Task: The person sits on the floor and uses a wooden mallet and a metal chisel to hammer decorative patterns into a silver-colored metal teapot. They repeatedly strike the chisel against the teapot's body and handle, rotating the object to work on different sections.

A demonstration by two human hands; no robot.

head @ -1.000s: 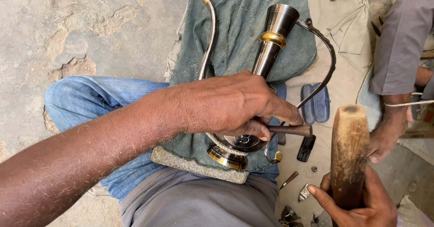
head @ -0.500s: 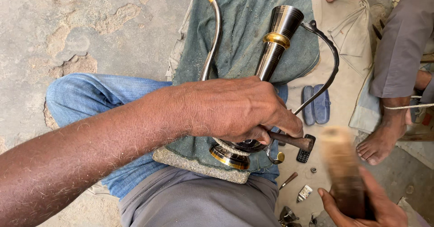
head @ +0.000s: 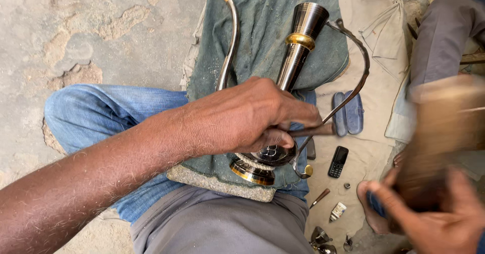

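1. The metal ewer (head: pixel 295 57) lies across your lap on the green cloth (head: pixel 262 26), spout (head: pixel 228 36) pointing away.
2. Your left hand (head: pixel 247 117) has its fingers clamped on a punch (head: pixel 313 130) at the ewer's body.
3. Your right hand (head: pixel 434 218) grips a blurred wooden mallet (head: pixel 444 132).
4. A phone (head: pixel 338 161) sits on the floor.
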